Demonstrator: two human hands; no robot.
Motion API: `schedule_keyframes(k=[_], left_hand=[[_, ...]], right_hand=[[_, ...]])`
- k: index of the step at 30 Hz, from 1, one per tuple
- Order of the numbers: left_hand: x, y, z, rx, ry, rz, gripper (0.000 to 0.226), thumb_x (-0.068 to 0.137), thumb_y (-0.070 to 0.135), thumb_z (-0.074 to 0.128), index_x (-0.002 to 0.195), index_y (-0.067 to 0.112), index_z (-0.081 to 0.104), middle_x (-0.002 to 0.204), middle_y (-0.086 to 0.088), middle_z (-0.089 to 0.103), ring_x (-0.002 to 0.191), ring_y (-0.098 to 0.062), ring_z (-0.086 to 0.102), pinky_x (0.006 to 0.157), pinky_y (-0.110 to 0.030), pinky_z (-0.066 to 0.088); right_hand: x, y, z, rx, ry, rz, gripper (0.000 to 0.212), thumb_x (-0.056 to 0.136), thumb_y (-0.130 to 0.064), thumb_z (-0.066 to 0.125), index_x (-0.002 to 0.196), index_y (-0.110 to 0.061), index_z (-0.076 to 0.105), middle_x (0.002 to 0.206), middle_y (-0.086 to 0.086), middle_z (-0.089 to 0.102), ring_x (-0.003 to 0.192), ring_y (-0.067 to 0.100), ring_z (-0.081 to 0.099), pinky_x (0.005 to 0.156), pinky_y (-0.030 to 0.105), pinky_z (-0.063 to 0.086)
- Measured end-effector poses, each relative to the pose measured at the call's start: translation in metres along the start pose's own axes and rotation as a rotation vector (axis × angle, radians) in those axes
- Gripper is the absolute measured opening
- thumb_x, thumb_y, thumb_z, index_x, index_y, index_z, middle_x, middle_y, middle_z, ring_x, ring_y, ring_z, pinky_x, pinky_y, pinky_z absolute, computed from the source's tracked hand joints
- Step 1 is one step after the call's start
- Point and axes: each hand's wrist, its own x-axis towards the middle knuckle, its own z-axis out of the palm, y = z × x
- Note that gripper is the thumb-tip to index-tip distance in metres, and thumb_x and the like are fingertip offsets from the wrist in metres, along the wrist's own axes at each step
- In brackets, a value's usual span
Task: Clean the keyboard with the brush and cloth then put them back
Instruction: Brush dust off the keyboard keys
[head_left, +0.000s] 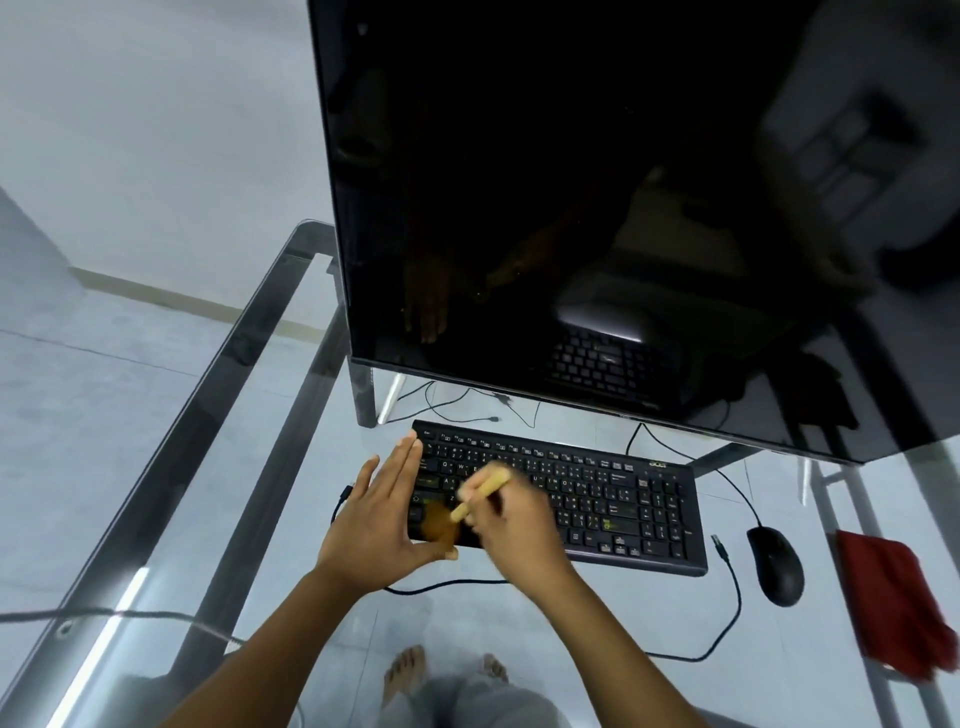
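Hands — left (376, 519), right (519, 525) — mask keyboard (597, 499); brush (480, 491) blurred.

I see the keyboard (597, 499) on the table (197, 431), in front of the monitor (571, 208), with the mouse (776, 566) just right of it and the cloth (893, 597) further right. The left hand (384, 514) sits at the keyboard's left end. Beside it, the right hand (514, 525) holds the brush (478, 493) over the left keys.

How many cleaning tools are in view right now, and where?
2. The brush is held in the right hand, bristles over the left end of the keyboard. The red cloth lies at far right, beyond the mouse. Others could be out of frame.
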Motion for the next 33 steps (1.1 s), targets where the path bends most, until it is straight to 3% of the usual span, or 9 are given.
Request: schedule_keyframes(k=[4, 7, 11, 14, 17, 21, 24, 29, 33], left_hand=[[-0.001, 0.001, -0.002, 0.002, 0.031, 0.017, 0.125, 0.067, 0.09, 0.047, 0.154, 0.016, -0.005, 0.161, 0.007, -0.006, 0.146, -0.004, -0.012, 0.119, -0.028, -0.008], [-0.002, 0.003, -0.003, -0.007, 0.051, 0.013, 0.12, 0.072, 0.086, 0.047, 0.154, 0.012, 0.0, 0.16, 0.005, -0.004, 0.14, 0.004, -0.024, 0.115, -0.021, -0.015], [-0.003, 0.003, -0.002, -0.01, 0.05, 0.028, 0.119, 0.073, 0.087, 0.043, 0.154, 0.013, -0.002, 0.16, 0.006, -0.007, 0.145, -0.002, -0.014, 0.118, -0.027, -0.008], [-0.003, 0.001, -0.003, -0.021, 0.052, 0.033, 0.117, 0.074, 0.085, 0.046, 0.154, 0.012, -0.001, 0.16, 0.006, -0.004, 0.141, 0.004, -0.02, 0.117, -0.024, -0.011], [-0.002, 0.003, -0.004, -0.035, 0.058, 0.024, 0.115, 0.076, 0.083, 0.047, 0.154, 0.013, -0.001, 0.16, 0.007, -0.001, 0.145, 0.0, -0.01, 0.118, -0.026, -0.008], [-0.004, 0.005, -0.005, -0.086, 0.076, -0.011, 0.113, 0.076, 0.079, 0.052, 0.154, 0.019, -0.004, 0.157, 0.012, -0.001, 0.138, 0.005, -0.018, 0.115, -0.025, -0.006], [-0.002, 0.003, -0.004, -0.103, 0.074, -0.002, 0.113, 0.075, 0.08, 0.052, 0.154, 0.019, -0.001, 0.16, 0.008, 0.01, 0.145, 0.0, 0.001, 0.119, -0.027, -0.004], [-0.005, 0.011, -0.01, -0.142, 0.11, -0.022, 0.114, 0.073, 0.071, 0.062, 0.153, 0.017, 0.0, 0.154, 0.012, 0.015, 0.125, 0.019, -0.021, 0.113, -0.03, 0.003], [-0.003, 0.01, -0.01, -0.183, 0.101, -0.046, 0.114, 0.072, 0.069, 0.066, 0.152, 0.021, -0.001, 0.157, 0.006, 0.019, 0.128, 0.022, -0.022, 0.116, -0.034, 0.007]], right_hand=[[0.01, 0.02, -0.036, 0.116, 0.445, 0.098, 0.013, 0.097, -0.019, 0.058, 0.085, -0.024, 0.059, 0.082, 0.002, 0.069, 0.073, 0.015, 0.068, 0.066, 0.032, 0.055], [0.017, 0.02, -0.038, 0.211, 0.147, 0.25, 0.011, 0.099, -0.019, 0.056, 0.091, -0.015, 0.061, 0.077, 0.002, 0.071, 0.071, 0.015, 0.07, 0.075, 0.04, 0.061], [0.031, 0.028, -0.045, 0.053, 0.37, 0.111, 0.014, 0.097, -0.026, 0.057, 0.083, -0.028, 0.057, 0.081, 0.0, 0.07, 0.076, 0.018, 0.068, 0.07, 0.04, 0.058], [0.037, 0.012, -0.032, 0.098, 0.243, 0.09, 0.015, 0.097, -0.021, 0.058, 0.084, -0.028, 0.058, 0.082, -0.003, 0.07, 0.074, 0.014, 0.069, 0.067, 0.026, 0.057], [0.047, 0.001, -0.02, 0.045, 0.389, -0.028, 0.018, 0.096, -0.015, 0.06, 0.082, -0.027, 0.057, 0.088, -0.001, 0.065, 0.073, 0.008, 0.061, 0.065, 0.016, 0.046], [0.053, -0.011, -0.001, 0.152, 0.162, -0.007, 0.013, 0.097, -0.019, 0.059, 0.084, -0.023, 0.061, 0.081, 0.0, 0.071, 0.074, 0.017, 0.069, 0.07, 0.025, 0.058], [0.053, -0.013, 0.004, 0.088, 0.288, -0.038, 0.018, 0.095, -0.018, 0.061, 0.081, -0.028, 0.06, 0.09, -0.001, 0.067, 0.079, 0.008, 0.063, 0.073, 0.017, 0.051], [0.053, -0.011, 0.004, 0.225, 0.118, 0.092, 0.01, 0.098, -0.019, 0.058, 0.089, -0.017, 0.063, 0.083, 0.005, 0.073, 0.076, 0.016, 0.072, 0.074, 0.027, 0.059], [0.055, -0.008, -0.007, 0.269, 0.346, 0.11, 0.011, 0.097, -0.02, 0.059, 0.087, -0.024, 0.061, 0.085, 0.005, 0.073, 0.076, 0.014, 0.072, 0.074, 0.027, 0.059]])
